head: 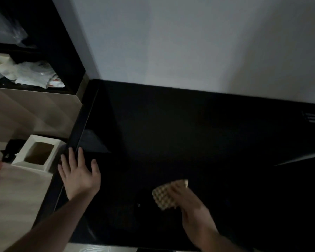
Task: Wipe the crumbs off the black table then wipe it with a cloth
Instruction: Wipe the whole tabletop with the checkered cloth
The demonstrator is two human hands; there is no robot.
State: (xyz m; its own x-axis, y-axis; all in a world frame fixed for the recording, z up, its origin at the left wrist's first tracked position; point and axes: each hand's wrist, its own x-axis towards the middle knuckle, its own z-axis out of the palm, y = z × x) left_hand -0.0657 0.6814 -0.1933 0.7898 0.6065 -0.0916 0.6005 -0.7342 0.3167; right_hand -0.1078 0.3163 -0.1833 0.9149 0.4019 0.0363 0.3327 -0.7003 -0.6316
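Right hand [187,199]: head view; fingers pressed down on the cloth [165,196], blurred, so it cannot be told whether they curl round it or lie flat on top.
Cloth: checked, pale, bunched under the right hand, lying on the tabletop [189,135] near its front edge, right of centre.
Left hand [79,174]: fingers spread and straight, palm down, resting at the left edge of the tabletop; it holds nothing.
Tabletop: black, glossy, set against a pale wall [189,42]; dim light hides most of the surface.
Crumbs: 1 small pale speck [139,205] shows left of the cloth; no others can be made out.
Surroundings: white box [37,152] with a rectangular opening stands just beside the left edge, on a lower pale surface; a dark shelf [25,73] with white items sits above it.
Step in hand: judged to be the cloth wipe, or crumb removal with the cloth; the frame does not settle which.
Next move: likely a sweep across the unwiped far and right areas, with steady downward pressure and the left hand bracing.
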